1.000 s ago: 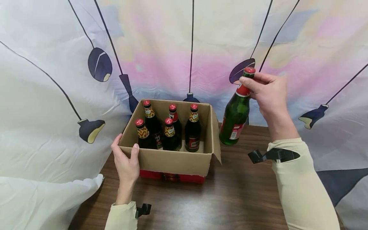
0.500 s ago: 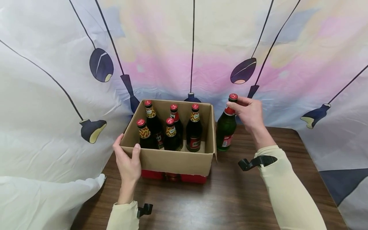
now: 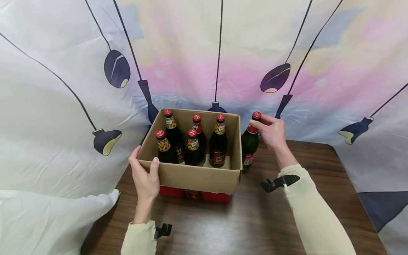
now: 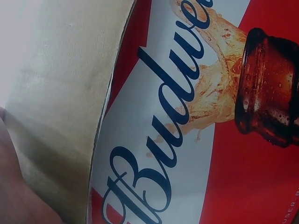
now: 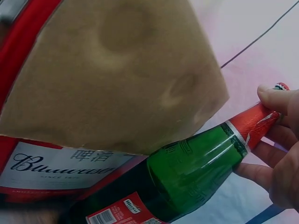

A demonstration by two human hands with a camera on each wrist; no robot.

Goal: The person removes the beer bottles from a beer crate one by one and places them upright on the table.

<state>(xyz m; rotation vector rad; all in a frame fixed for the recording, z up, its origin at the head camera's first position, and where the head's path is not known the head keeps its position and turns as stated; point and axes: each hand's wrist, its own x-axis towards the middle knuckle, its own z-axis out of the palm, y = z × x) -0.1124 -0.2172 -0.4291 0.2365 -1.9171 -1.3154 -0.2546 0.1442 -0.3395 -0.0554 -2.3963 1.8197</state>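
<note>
A cardboard box with its top flaps folded outward stands on the table, several dark beer bottles with red caps upright inside. My left hand holds the box's front left corner, thumb on the front face and fingers around the left side. A green beer bottle stands beside the box's right wall, outside it. By its red-foiled neck my right hand pinches this bottle. The right wrist view shows the bottle close against the brown flap; its base lies in shadow there.
The wooden table extends in front of the box and to its right. A printed curtain hangs just behind the box. White cloth drapes at the left table edge. Red printed carton shows below the flap.
My right hand has lowered the green bottle and brought it left, from the air to beside the box's right wall. The left hand keeps its place on the corner.
</note>
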